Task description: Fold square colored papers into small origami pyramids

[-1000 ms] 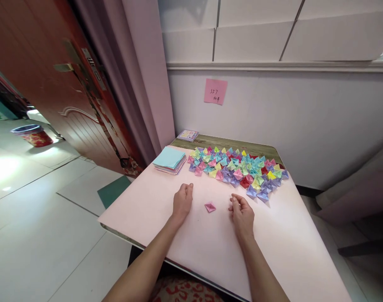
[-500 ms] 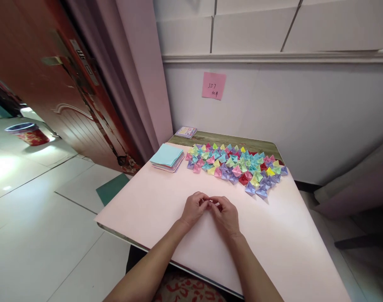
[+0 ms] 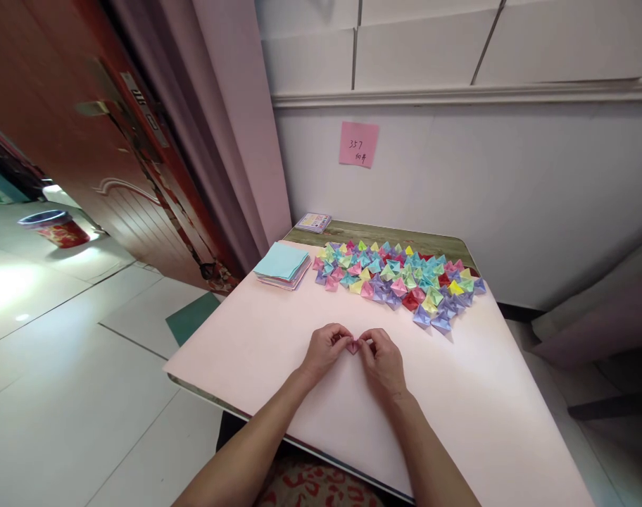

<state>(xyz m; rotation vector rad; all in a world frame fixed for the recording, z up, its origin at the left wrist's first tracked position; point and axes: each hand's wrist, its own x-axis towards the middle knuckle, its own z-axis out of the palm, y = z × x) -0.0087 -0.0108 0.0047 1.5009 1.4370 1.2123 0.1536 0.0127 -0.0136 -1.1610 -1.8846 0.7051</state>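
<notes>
Between my two hands is a small pink folded paper piece (image 3: 354, 346), pinched at its sides just above the table. My left hand (image 3: 326, 350) is closed, thumb and forefinger on the paper's left side. On the right side, my right hand (image 3: 383, 360) pinches it the same way. Beyond my hands lie many folded paper pieces (image 3: 398, 286) in pink, blue, green, yellow, red and purple, packed close together. To their left sits a stack of square paper sheets (image 3: 283, 262) with light blue on top.
A pale pink cover (image 3: 236, 338) lies over the table. At its far left corner is a small printed packet (image 3: 314, 222). A pink note (image 3: 358, 144) is stuck on the wall. Left are a door (image 3: 115, 162), a bin (image 3: 55, 229) and a green sheet (image 3: 193, 318) beside the table.
My hands have drawn slightly apart, and the pink folded paper now shows between my fingertips. The whole view has shifted slightly.
</notes>
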